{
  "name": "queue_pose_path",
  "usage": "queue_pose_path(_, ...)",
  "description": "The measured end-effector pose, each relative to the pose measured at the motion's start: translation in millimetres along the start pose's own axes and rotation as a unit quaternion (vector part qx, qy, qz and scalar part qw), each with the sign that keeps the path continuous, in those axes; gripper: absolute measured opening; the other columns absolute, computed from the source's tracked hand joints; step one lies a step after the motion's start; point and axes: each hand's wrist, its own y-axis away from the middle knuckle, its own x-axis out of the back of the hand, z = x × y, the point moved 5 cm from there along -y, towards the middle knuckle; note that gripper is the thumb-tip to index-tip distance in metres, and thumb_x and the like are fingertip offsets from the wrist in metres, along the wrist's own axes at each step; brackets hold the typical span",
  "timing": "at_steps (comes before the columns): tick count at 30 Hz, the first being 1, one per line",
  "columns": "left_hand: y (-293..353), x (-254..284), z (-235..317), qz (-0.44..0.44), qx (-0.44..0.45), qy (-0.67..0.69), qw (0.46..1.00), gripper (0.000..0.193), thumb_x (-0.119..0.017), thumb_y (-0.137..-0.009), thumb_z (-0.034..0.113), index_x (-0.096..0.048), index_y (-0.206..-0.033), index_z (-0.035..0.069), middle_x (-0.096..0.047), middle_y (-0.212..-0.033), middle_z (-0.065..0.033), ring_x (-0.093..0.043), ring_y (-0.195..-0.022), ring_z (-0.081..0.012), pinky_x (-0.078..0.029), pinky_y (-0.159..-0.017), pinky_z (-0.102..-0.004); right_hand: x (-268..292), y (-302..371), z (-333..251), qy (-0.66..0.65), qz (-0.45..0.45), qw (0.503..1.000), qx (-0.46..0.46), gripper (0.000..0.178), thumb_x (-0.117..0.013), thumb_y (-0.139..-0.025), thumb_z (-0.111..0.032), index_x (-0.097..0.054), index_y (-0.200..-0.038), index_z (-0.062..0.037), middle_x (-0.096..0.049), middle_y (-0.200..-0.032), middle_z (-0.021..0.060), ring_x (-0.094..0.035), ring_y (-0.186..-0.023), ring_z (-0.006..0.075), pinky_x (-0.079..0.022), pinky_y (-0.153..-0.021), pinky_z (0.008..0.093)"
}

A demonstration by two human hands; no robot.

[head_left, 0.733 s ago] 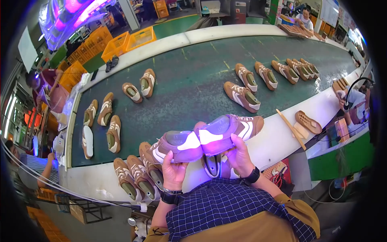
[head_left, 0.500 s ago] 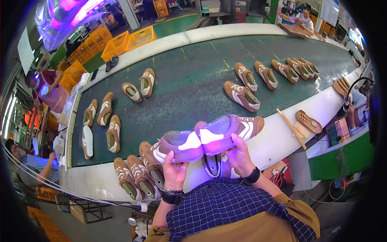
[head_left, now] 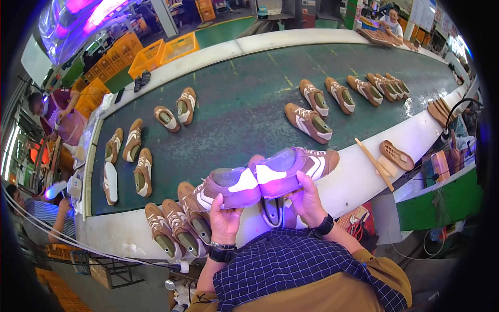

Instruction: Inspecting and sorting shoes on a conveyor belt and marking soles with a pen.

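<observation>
Brn shoes (head_left: 232,194), wht heels (head_left: 248,180), L hand (head_left: 224,218), R hand (head_left: 309,205) gripping 1 ea., fingers curled

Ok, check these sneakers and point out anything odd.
One brown sneaker at the left of the green conveyor belt looks tipped on its side, white underside showing, while nearby sneakers stand upright. The held sneakers, one in the left hand, one in the right hand, show no obvious damage.

A shoe factory: brown sneakers (head_left: 307,123) stand on a long green belt (head_left: 234,109), soles (head_left: 397,154) lie along its near edge, orange crates (head_left: 180,56) beyond its far edge, co-workers (head_left: 391,28) around it.
</observation>
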Motion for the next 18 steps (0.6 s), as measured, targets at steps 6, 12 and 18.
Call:
queue_pose_path(6, -3, -2, -2, -0.012, 0.002, 0.002, 1.0, 0.05, -0.062, -0.084, 0.02, -0.044, -0.128, 0.005, -0.055, -0.123, -0.0116, -0.054, -0.114, -0.0266, -0.048, -0.094, -0.0452, 0, -1, -2, -0.002, 0.021, 1.0, 0.002, 0.035, -0.057, -0.089, -0.033, -0.056, -0.11, -0.0044, -0.065, -0.098, 0.0066, -0.062, -0.082, 0.0149, -0.051, -0.066, 0.0293)
queue_pose_path(12, -5, 0, -4, 0.001, -0.001, 0.004, 1.0, 0.048, -0.06, -0.086, 0.02, -0.044, -0.128, 0.004, -0.055, -0.122, -0.012, -0.054, -0.112, -0.0264, -0.049, -0.093, -0.0449, -4, -2, -6, 0.007, 0.012, 1.0, 0.003, 0.039, -0.054, -0.091, -0.032, -0.053, -0.116, -0.0032, -0.063, -0.105, 0.0083, -0.063, -0.088, 0.0177, -0.052, -0.07, 0.0322)
queue_pose_path(18, 0, -5, -2, -0.003, -0.017, -0.048, 0.999, 0.046, -0.06, -0.085, 0.02, -0.045, -0.126, 0.005, -0.056, -0.12, -0.011, -0.056, -0.109, -0.025, -0.05, -0.091, -0.0435, 28, -6, 0, 0.049, -0.007, 0.999, 0.003, 0.037, -0.052, -0.091, -0.032, -0.056, -0.112, -0.0027, -0.064, -0.103, 0.0088, -0.063, -0.091, 0.0196, -0.05, -0.078, 0.0364)
